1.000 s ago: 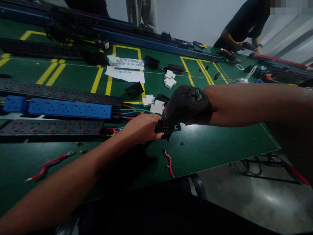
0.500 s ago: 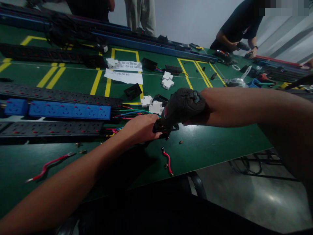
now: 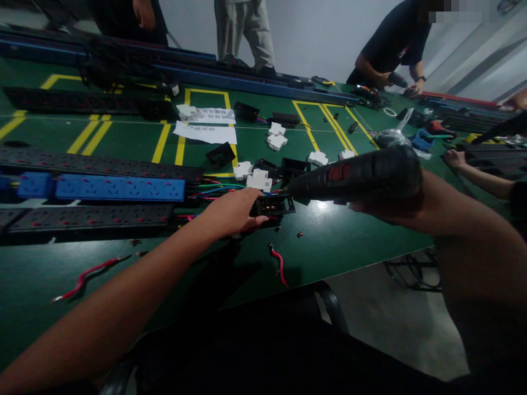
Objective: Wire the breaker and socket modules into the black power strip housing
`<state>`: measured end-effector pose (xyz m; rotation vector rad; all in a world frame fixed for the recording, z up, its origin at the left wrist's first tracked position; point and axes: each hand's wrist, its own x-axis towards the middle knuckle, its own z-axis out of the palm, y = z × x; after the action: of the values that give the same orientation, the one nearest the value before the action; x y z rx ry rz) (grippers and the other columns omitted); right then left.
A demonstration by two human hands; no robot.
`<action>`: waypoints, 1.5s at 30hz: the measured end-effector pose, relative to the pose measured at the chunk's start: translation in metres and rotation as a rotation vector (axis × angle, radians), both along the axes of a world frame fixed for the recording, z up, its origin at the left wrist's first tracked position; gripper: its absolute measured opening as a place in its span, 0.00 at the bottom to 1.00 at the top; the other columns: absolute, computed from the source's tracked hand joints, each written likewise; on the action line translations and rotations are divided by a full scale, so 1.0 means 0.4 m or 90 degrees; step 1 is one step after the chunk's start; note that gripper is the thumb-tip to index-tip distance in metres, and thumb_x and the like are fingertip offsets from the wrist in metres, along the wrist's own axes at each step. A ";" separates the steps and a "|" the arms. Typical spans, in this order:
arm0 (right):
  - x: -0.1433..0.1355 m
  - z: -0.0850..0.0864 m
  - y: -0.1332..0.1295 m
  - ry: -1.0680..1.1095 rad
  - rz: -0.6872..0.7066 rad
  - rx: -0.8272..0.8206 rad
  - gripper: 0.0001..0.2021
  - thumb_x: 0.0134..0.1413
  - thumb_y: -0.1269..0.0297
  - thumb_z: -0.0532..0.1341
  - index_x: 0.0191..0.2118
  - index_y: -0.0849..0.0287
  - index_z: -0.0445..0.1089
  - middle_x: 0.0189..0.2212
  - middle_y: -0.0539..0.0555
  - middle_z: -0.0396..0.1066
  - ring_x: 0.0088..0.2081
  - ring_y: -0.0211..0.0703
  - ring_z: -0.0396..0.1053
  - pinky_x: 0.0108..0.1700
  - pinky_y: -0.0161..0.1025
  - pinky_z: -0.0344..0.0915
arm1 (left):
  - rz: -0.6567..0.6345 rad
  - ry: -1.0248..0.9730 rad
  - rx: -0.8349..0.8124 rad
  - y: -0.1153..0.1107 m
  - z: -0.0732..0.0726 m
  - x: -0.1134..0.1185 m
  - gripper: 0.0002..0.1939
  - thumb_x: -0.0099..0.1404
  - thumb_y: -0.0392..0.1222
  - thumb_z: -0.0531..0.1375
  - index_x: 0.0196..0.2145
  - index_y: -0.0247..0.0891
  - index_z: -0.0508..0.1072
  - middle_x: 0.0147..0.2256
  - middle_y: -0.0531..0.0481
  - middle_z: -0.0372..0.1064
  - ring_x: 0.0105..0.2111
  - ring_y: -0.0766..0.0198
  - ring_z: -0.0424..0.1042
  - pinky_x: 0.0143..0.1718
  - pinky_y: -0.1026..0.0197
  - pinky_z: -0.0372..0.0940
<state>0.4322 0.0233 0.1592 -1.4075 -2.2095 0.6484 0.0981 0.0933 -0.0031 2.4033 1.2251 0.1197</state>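
My left hand (image 3: 233, 211) is closed around the left end of a small black plastic housing (image 3: 286, 206). Brass-coloured terminals show inside its open top. My right hand (image 3: 420, 203) grips a black power screwdriver (image 3: 362, 175), which lies nearly level across the view. Its tip points left and appears apart from the housing, near the housing's far edge. Coloured wires (image 3: 218, 189) run from the power strips towards my left hand. White modular blocks (image 3: 259, 180) lie just beyond it. A short red cable (image 3: 279, 263) rests on the near side, with small brass screws (image 3: 300, 234) around.
Long power strips with blue sockets (image 3: 119, 187) and black sockets (image 3: 90, 218) lie at left. Another red cable (image 3: 88, 277) is in front of them. Paper labels (image 3: 206, 131) lie mid-table. A co-worker (image 3: 391, 49) holds a drill across the table; another's hand (image 3: 455, 159) is at right.
The screwdriver has gone from upright over the housing to nearly level, and my right hand has moved right. The housing's terminals are now uncovered. My left hand keeps its hold.
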 end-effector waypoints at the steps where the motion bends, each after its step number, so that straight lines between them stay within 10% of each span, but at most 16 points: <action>1: 0.027 -0.021 -0.032 0.019 0.010 -0.013 0.26 0.56 0.55 0.76 0.60 0.50 0.79 0.48 0.52 0.83 0.45 0.45 0.82 0.53 0.43 0.80 | -0.008 0.003 0.009 -0.004 0.003 -0.001 0.32 0.69 0.62 0.65 0.63 0.41 0.74 0.58 0.36 0.78 0.53 0.40 0.79 0.50 0.46 0.71; 5: 0.100 -0.125 -0.162 0.064 0.038 -0.042 0.37 0.58 0.62 0.70 0.73 0.43 0.67 0.64 0.57 0.76 0.61 0.53 0.78 0.61 0.46 0.76 | -0.019 0.026 0.051 -0.021 0.013 -0.002 0.33 0.73 0.64 0.61 0.65 0.40 0.72 0.62 0.34 0.75 0.56 0.40 0.77 0.51 0.46 0.71; 12: 0.096 -0.324 -0.327 -0.004 -0.073 0.033 0.46 0.52 0.69 0.68 0.76 0.43 0.59 0.64 0.60 0.74 0.61 0.59 0.77 0.61 0.57 0.75 | -0.018 0.057 0.097 -0.061 0.031 0.010 0.32 0.76 0.60 0.59 0.69 0.39 0.68 0.65 0.32 0.69 0.55 0.39 0.76 0.46 0.47 0.71; 23: 0.024 -0.454 -0.372 -0.198 -0.127 0.050 0.45 0.53 0.72 0.61 0.78 0.40 0.61 0.58 0.59 0.76 0.51 0.55 0.78 0.52 0.51 0.73 | 0.063 0.032 0.269 -0.209 0.033 0.024 0.14 0.78 0.49 0.58 0.53 0.39 0.74 0.53 0.36 0.73 0.55 0.44 0.70 0.59 0.45 0.65; 32: 0.002 -0.448 -0.363 -0.265 -0.099 0.034 0.46 0.58 0.72 0.60 0.80 0.39 0.55 0.60 0.60 0.74 0.52 0.55 0.77 0.54 0.52 0.72 | 0.117 0.013 0.325 -0.226 -0.059 0.051 0.11 0.78 0.49 0.62 0.51 0.41 0.73 0.45 0.42 0.81 0.49 0.46 0.76 0.57 0.45 0.59; 45: 0.058 -0.371 -0.296 -0.172 0.079 -0.083 0.46 0.63 0.56 0.67 0.82 0.39 0.50 0.77 0.57 0.56 0.76 0.62 0.58 0.77 0.66 0.59 | 0.062 -0.039 0.315 -0.213 -0.079 0.037 0.10 0.74 0.39 0.61 0.51 0.41 0.77 0.46 0.44 0.82 0.48 0.49 0.77 0.56 0.46 0.59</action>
<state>0.4553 -0.0951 0.0109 -1.5076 -2.5222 0.6893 0.1127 0.0082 -0.0348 2.7198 1.4149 0.5836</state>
